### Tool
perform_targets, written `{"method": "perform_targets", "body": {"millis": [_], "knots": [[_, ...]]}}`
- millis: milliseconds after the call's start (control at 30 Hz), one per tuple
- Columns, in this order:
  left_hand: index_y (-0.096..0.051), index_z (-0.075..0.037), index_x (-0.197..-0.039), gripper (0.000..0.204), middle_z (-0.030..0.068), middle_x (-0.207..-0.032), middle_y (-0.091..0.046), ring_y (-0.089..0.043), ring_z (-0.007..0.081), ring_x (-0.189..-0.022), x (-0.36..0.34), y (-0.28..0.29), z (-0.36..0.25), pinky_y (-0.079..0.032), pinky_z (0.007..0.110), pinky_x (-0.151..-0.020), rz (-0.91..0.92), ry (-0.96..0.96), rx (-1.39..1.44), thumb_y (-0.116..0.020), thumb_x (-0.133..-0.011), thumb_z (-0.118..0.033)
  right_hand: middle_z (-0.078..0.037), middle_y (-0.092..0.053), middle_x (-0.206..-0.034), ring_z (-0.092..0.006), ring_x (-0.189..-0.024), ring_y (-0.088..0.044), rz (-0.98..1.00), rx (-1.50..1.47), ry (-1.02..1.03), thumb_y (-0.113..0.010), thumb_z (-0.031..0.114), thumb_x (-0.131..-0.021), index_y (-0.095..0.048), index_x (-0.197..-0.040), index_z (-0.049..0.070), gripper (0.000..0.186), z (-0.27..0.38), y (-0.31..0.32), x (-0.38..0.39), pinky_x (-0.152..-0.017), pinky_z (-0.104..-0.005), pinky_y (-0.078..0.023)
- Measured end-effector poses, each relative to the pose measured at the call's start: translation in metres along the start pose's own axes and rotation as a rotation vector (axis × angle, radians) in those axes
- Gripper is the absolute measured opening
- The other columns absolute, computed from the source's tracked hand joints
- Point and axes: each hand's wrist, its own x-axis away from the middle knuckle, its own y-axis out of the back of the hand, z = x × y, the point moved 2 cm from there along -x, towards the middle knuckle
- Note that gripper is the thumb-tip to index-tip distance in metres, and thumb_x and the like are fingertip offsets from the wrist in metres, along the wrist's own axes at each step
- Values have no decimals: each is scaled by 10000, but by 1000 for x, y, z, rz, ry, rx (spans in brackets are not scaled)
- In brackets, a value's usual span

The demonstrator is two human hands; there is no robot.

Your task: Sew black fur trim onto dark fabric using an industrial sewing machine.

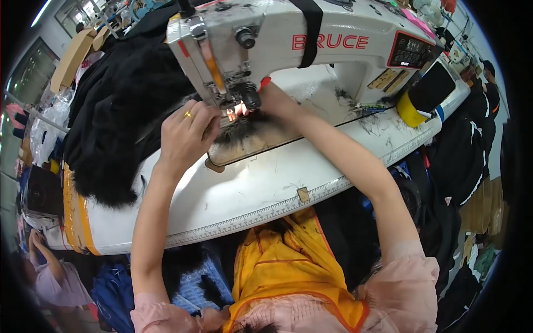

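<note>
A white sewing machine (344, 33) stands in front of me, its small lamp lit at the needle. Black furry fabric (236, 132) lies under the presser foot area, loose hairs spreading over the metal plate. Just left of the needle is my left hand (186, 130), a ring on one finger, its fingers curled and pinched together; their tips and anything in them are hidden. My right hand (273, 101) reaches in behind the needle head, beside the fur. Its fingers are out of sight behind the machine parts.
A large heap of black furry material (119, 111) covers the table's left side. On the right stands a yellow and black container (413, 108). A ruler tape (266, 215) runs along the white table's front edge. Loose fibres are scattered about. Another person (58, 277) sits at the lower left.
</note>
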Motion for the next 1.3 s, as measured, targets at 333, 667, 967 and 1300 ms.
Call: {"method": "perform_targets", "body": {"millis": [333, 667, 967, 1300], "knots": [[-644, -57, -973, 281, 71, -942, -626, -605, 196, -862, 15, -4, -69, -511, 320, -708, 43, -178, 153, -673, -694, -79, -9, -568, -666, -60, -534, -514, 679, -599, -245, -589, 142, -876, -547, -916, 23, 132, 44, 45, 152, -468, -212, -376], [-634, -41, -833, 133, 52, -812, -603, -602, 216, -705, 14, 1, -63, -490, 307, -602, 123, 271, 295, -667, -707, -12, -104, -603, -990, -309, -855, -581, -239, 1485, 315, -579, 82, -819, -610, -1093, 63, 276, -18, 161, 170, -774, -362, -471], [-624, -53, -809, 128, 43, -790, -590, -598, 208, -705, 10, 17, -69, -488, 314, -595, 104, 233, 191, -685, -703, -16, -104, -593, -929, -270, -743, -593, -72, 710, 394, -589, 191, -855, -614, -1084, 65, 263, 55, 41, 140, -641, -324, -462], [-622, -41, -821, 88, 78, -772, -566, -576, 248, -682, 20, 9, -44, -473, 332, -603, 84, 312, 245, -662, -743, -38, -66, -610, -994, -276, -799, -603, -212, 1156, 180, -631, 225, -797, -641, -992, 89, 238, 21, 53, 134, -696, -372, -483]]}}
